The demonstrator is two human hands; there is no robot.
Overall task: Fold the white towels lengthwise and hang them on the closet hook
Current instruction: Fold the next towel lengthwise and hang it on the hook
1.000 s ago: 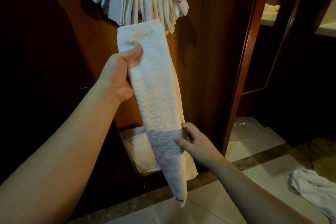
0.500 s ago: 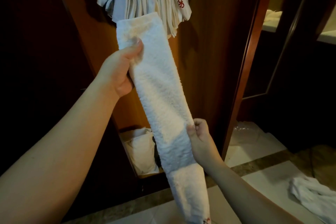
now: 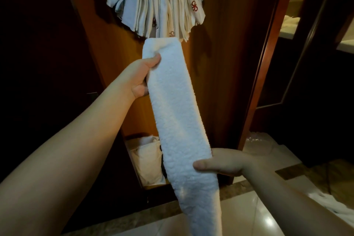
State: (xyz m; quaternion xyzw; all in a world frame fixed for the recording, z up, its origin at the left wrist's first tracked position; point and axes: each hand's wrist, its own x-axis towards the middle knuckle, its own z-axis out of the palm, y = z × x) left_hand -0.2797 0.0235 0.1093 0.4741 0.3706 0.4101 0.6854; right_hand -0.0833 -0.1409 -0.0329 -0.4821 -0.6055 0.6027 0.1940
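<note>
Left hand (image 3: 140, 76) and right hand (image 3: 220, 165) pinch a long folded white terry towel (image 3: 178, 113); behind it, a wooden compartment (image 3: 134, 161) holds white cloth bundles (image 3: 148, 157).

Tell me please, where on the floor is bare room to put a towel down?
Bare tile lies between the folded towel and the crumpled white cloth at the right edge. The closet bottom is crowded: a white bag fills it. Both hands, left hand and right hand, hold the towel.
</note>
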